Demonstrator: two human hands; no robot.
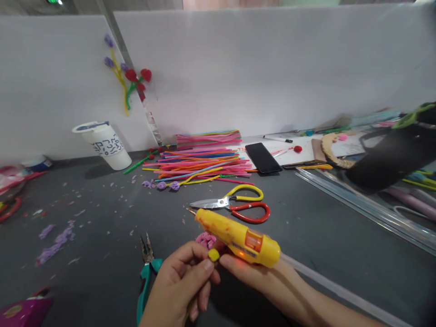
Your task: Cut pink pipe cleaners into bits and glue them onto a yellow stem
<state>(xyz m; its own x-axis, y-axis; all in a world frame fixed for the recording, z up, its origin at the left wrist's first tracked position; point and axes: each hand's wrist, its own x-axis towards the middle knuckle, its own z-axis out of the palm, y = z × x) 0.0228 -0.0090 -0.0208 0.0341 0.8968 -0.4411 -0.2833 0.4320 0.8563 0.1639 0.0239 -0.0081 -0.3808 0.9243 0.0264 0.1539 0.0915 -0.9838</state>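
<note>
Between the thumb and forefinger of my left hand (pixel 185 277) is a yellow pipe cleaner (pixel 214 255) whose end is balled into a small knob. My right hand (pixel 252 274) is closed round a yellow hot glue gun (pixel 238 236), with its nozzle pointing left and an orange light glowing on its side. A clear glue stick (pixel 340 293) trails from the gun's back end. Just behind my fingertips lies a curled pink fuzzy piece (pixel 205 240), partly hidden. Scissors with yellow and red handles (pixel 248 204) lie beyond the gun. Teal-handled pliers (pixel 145 277) are beside my left hand.
Pipe cleaners (pixel 200 163) in many colours are heaped at the back, beside a black phone (pixel 263 158). A white cup (pixel 108 145) stands at the left. Clear glue sticks (pixel 368 209) and a black bottle (pixel 391 147) are at the right. Purple scraps (pixel 57 243) litter the left side.
</note>
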